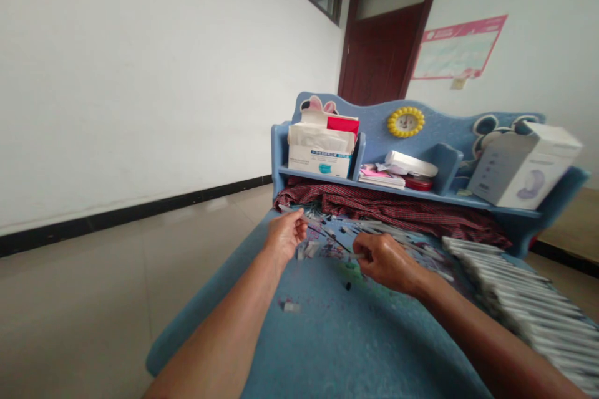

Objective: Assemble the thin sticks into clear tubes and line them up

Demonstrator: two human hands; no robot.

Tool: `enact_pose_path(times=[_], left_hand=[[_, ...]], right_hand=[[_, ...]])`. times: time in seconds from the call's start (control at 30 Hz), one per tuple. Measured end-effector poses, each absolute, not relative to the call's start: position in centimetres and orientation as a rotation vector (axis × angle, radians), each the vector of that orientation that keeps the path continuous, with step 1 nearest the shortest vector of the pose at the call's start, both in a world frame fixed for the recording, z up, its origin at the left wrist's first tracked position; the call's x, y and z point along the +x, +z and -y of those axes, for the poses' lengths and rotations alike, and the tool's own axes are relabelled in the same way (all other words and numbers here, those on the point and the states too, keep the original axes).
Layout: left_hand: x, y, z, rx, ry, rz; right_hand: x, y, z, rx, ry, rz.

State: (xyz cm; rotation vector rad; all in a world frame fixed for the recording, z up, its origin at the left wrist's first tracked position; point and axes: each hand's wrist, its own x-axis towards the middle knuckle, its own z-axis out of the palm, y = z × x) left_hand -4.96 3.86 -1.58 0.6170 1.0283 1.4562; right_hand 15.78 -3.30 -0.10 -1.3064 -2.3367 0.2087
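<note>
Above the blue desk, my left hand pinches a slim translucent tube between thumb and fingers. My right hand is closed on the near end of a thin dark rod that looks like a pen refill. The rod slants up from the right hand toward the tube in the left; whether the two touch I cannot tell. Beneath the hands lie loose clear pieces and thin sticks. A small black cap-like piece and a clear scrap rest nearer to me.
A thick row of pale, pen-like sticks covers the desk's right side. Red checked cloth is bunched below the shelf. On it stand a mask box, a white case and a white carton. A wall rises at left.
</note>
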Motion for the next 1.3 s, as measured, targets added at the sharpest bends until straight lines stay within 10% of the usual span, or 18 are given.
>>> enact_pose_path(times=[1.3], left_hand=[[-3.9, -0.1, -3.1, 0.372, 1.366, -0.702]], right_hand=[[16.7, -2.9, 4.7, -1.383, 0.219, 2.507]])
